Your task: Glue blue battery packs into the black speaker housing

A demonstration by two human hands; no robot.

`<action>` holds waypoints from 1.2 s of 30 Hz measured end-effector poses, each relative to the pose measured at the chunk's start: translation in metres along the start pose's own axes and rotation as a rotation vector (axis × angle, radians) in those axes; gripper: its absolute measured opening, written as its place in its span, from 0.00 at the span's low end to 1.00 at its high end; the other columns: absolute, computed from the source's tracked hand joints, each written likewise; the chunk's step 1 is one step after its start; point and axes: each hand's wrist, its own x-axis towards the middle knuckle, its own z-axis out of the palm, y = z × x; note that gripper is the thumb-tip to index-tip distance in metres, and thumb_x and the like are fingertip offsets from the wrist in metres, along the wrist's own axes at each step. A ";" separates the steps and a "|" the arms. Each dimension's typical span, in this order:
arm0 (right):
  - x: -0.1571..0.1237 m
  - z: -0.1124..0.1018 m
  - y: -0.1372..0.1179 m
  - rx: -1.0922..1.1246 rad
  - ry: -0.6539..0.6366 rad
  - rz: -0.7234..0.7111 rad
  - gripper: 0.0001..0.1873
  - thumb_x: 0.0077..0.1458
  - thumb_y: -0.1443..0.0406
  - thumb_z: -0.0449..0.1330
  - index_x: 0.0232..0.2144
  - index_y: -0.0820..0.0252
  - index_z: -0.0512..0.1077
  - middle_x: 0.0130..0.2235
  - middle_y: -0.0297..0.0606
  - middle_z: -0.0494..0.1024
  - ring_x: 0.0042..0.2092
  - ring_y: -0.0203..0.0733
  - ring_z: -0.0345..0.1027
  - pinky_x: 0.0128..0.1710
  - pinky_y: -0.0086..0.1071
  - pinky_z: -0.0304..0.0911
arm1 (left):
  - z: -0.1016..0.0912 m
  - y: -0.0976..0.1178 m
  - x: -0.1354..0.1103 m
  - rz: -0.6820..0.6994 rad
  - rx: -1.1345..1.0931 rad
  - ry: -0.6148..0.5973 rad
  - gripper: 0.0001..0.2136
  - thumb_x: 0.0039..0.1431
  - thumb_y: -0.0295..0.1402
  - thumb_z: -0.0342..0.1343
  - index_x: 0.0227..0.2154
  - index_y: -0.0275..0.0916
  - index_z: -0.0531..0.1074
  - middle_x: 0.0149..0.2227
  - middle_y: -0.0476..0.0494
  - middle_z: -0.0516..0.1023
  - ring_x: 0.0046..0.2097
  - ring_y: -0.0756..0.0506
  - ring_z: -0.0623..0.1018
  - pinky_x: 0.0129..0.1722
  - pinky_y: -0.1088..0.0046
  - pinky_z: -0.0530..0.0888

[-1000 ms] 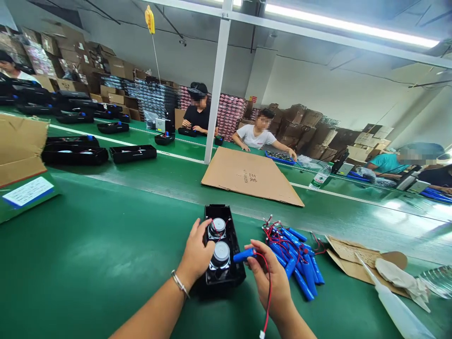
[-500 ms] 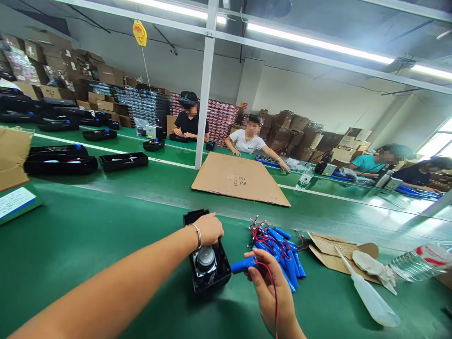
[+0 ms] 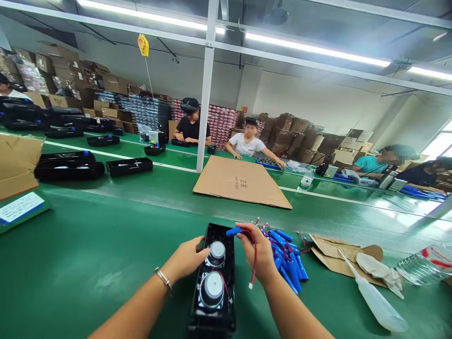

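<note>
Blue battery [image 3: 233, 231] in right hand [image 3: 257, 249]

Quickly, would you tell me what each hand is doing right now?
Left hand: resting against the black speaker housing, steadying it.
Right hand: closed on a blue battery with red wire.

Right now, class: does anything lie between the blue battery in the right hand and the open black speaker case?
Nothing visible does. The right hand holds the blue battery directly over the speaker case's open far end.
</note>
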 end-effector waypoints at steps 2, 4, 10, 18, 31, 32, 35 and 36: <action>0.013 0.017 0.005 -0.002 -0.065 -0.011 0.11 0.53 0.63 0.56 0.40 0.57 0.71 0.36 0.37 0.77 0.36 0.38 0.70 0.39 0.33 0.66 | 0.008 -0.012 -0.003 -0.010 -0.123 0.025 0.25 0.56 0.44 0.45 0.53 0.35 0.64 0.49 0.39 0.76 0.48 0.41 0.75 0.48 0.66 0.71; 0.023 0.032 0.010 -0.014 -0.109 -0.014 0.11 0.52 0.64 0.56 0.38 0.57 0.72 0.34 0.36 0.77 0.35 0.37 0.70 0.38 0.32 0.65 | 0.012 -0.024 -0.003 0.005 -0.218 0.030 0.29 0.57 0.46 0.44 0.56 0.32 0.60 0.54 0.38 0.71 0.53 0.42 0.72 0.53 0.67 0.68; 0.036 0.052 0.021 -0.083 -0.243 -0.028 0.11 0.52 0.64 0.55 0.38 0.55 0.73 0.34 0.34 0.77 0.35 0.38 0.69 0.38 0.32 0.64 | 0.013 -0.038 0.001 0.069 -0.362 0.007 0.30 0.54 0.44 0.51 0.56 0.32 0.60 0.56 0.38 0.69 0.55 0.41 0.70 0.56 0.67 0.66; 0.046 0.051 0.024 -0.158 -0.396 -0.062 0.12 0.53 0.65 0.56 0.39 0.52 0.74 0.37 0.33 0.78 0.39 0.39 0.71 0.42 0.33 0.65 | 0.012 -0.038 0.004 0.068 -0.418 -0.008 0.28 0.52 0.40 0.54 0.56 0.35 0.62 0.49 0.42 0.75 0.49 0.41 0.73 0.50 0.68 0.70; 0.058 0.051 0.029 -0.312 -0.464 -0.116 0.11 0.49 0.69 0.62 0.37 0.51 0.76 0.35 0.35 0.73 0.38 0.37 0.67 0.41 0.32 0.64 | 0.013 -0.033 0.002 0.022 -0.416 -0.012 0.30 0.53 0.39 0.52 0.58 0.31 0.58 0.44 0.39 0.76 0.46 0.42 0.74 0.47 0.67 0.71; 0.059 0.051 0.030 -0.329 -0.465 -0.115 0.11 0.49 0.68 0.62 0.37 0.50 0.76 0.34 0.35 0.72 0.37 0.36 0.66 0.40 0.31 0.64 | 0.013 -0.033 0.002 0.022 -0.418 -0.012 0.30 0.53 0.38 0.52 0.58 0.31 0.58 0.46 0.39 0.75 0.46 0.42 0.74 0.47 0.67 0.71; 0.059 0.050 0.034 -0.381 -0.475 -0.118 0.12 0.49 0.67 0.63 0.38 0.48 0.75 0.33 0.34 0.70 0.36 0.35 0.65 0.39 0.30 0.63 | 0.013 -0.033 0.001 0.026 -0.420 -0.006 0.29 0.52 0.38 0.52 0.57 0.33 0.59 0.47 0.41 0.75 0.47 0.42 0.73 0.48 0.68 0.71; 0.058 0.050 0.036 -0.399 -0.479 -0.122 0.12 0.49 0.67 0.63 0.38 0.48 0.75 0.33 0.34 0.70 0.36 0.35 0.65 0.39 0.30 0.63 | 0.013 -0.033 0.001 0.025 -0.420 -0.001 0.29 0.52 0.38 0.52 0.57 0.33 0.59 0.46 0.41 0.76 0.48 0.42 0.73 0.49 0.68 0.70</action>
